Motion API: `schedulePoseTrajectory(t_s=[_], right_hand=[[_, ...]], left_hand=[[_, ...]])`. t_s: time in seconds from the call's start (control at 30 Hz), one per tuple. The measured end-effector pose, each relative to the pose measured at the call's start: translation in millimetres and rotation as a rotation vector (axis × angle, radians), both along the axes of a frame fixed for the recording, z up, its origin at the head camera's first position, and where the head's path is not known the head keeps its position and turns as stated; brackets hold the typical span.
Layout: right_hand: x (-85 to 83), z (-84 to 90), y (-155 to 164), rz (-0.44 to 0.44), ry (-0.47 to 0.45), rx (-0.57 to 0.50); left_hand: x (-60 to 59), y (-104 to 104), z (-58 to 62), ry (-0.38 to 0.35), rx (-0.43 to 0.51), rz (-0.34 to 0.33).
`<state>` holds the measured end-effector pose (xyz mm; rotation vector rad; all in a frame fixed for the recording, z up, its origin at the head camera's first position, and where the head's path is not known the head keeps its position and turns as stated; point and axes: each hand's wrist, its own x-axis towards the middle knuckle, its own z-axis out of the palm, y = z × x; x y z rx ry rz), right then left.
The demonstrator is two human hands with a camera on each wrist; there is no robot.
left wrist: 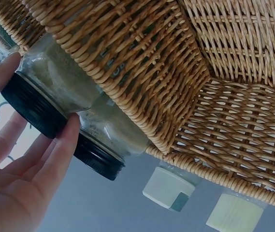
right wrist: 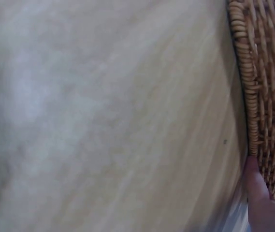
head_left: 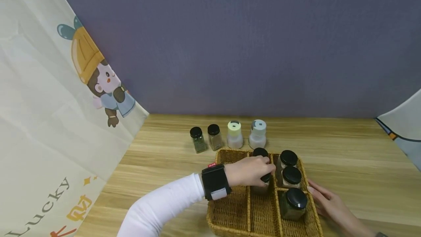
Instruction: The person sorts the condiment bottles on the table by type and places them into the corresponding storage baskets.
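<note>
The wicker basket (head_left: 230, 207) holds five black-lidded jars. The left hand (head_left: 250, 171), reaching in from eight o'clock, grips one jar (head_left: 262, 184) in the middle compartment. The right hand (head_left: 329, 202) rests with relaxed fingers against the basket's three-o'clock rim.

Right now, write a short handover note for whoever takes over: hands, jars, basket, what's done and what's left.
Left hand: grips a black-lidded jar in the wicker basket, middle column.
Right hand: open, resting against the basket's right rim.
Done, it seems: another jar behind the held one, two black-lidded jars in the right rear compartment, a dark-filled jar in the right front one.
Left, probably: two small black-lidded jars and two pale-capped shakers on the table behind the basket. Left column holds nothing.
</note>
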<state>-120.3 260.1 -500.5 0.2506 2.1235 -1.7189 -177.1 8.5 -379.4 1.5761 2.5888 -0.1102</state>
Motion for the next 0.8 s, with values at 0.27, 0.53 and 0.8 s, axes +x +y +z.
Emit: schedulePoseTrajectory(t_s=[0.27, 0.53, 0.8], right_hand=[[-0.1, -2.0, 0, -0.001, 0.014, -0.004], [-0.4, -3.9, -1, -0.018, 0.023, -0.016], [-0.6, -1.1, 0, 0.002, 0.009, 0.008]], left_hand=[[-0.1, -2, -0.3, 0.006, 0.0, -0.01], [0.3, -3, 2.2, -0.011, 0.004, -0.025], [2.0, -9, 9.9, 0.01, 0.017, -0.033]])
